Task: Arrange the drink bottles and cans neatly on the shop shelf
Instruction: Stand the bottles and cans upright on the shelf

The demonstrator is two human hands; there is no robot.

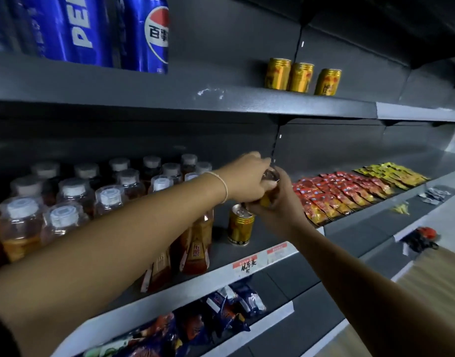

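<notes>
A gold can (269, 176), only its silver top and a strip of yellow side showing, is held just above the middle shelf (216, 275). My left hand (243, 180) and my right hand (279, 210) are both closed around it. A second gold can (240, 225) stands upright on the shelf directly below, with my right fingertips over its top. Several amber tea bottles (110, 197) with white caps fill the shelf's left part. Three more gold cans (301, 77) stand in a row on the upper shelf. Tall blue Pepsi cans (149, 34) stand at upper left.
Red snack packets (337, 195) and yellow ones (393, 173) lie in rows on the middle shelf to the right of my hands. Bagged snacks (221, 313) fill the lower shelf. Bare shelf surface lies around the standing can and between the Pepsi cans and the upper gold cans.
</notes>
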